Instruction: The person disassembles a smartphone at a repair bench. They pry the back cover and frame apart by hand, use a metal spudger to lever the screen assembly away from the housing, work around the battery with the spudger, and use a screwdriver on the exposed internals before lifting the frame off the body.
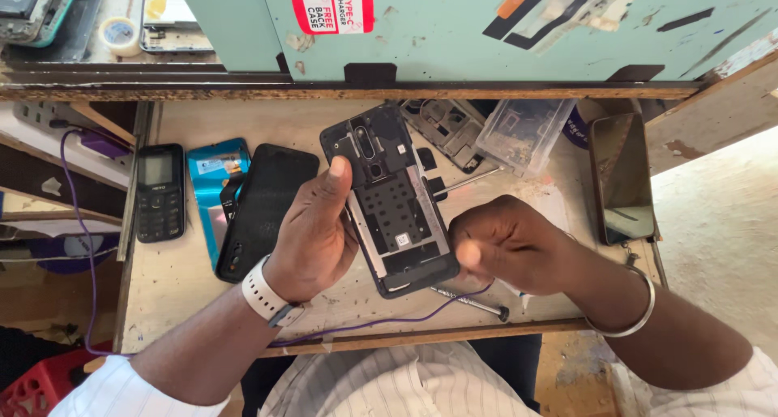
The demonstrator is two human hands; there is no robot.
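My left hand (314, 226) grips an opened smartphone (391, 196) with its back cover off, dark inner frame and camera module showing; the thumb rests on its left edge. My right hand (506, 243) is closed into a fist at the phone's lower right edge, touching it; whether it holds a small part I cannot tell. A white watch sits on my left wrist, a metal bangle on my right.
On the wooden bench (178, 275): a black keypad phone (160, 192), a blue phone part (212, 182), a black back cover (263, 210), a screwdriver (470, 303), a purple cable (381, 322), a clear plastic box (525, 133), another phone (622, 178) at right.
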